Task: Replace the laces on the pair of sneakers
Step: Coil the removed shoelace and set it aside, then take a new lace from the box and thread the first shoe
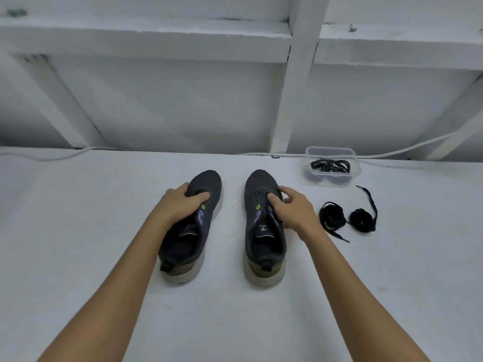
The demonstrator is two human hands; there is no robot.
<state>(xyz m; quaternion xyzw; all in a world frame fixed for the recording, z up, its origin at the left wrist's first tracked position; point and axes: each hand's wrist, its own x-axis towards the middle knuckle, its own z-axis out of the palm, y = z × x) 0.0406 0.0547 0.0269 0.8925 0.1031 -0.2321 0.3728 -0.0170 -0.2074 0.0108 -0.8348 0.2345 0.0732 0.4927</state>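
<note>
Sneakers: two, dark grey with pale soles; the left sneaker [194, 226] and the right sneaker [264, 231] stand side by side on the white surface [235, 322], toes pointing away from the person, with a gap between them.
Loose laces: two black bundles, one coiled lace [333, 216] and a second coiled lace [363, 218], lying on the surface just to the right of the right sneaker.
Container: one clear plastic box [332, 165], behind the two bundles, with more black laces [330, 165] inside; I cannot count them.
Left hand [180, 202]: fingers curled over the front part of the left sneaker, thumb on its top; it grips the shoe.
Right hand [292, 207]: fingers bent and resting on the lacing area of the right sneaker; whether it pinches something there I cannot tell.
Cable: one white cable [392, 152] along the back edge of the surface.
</note>
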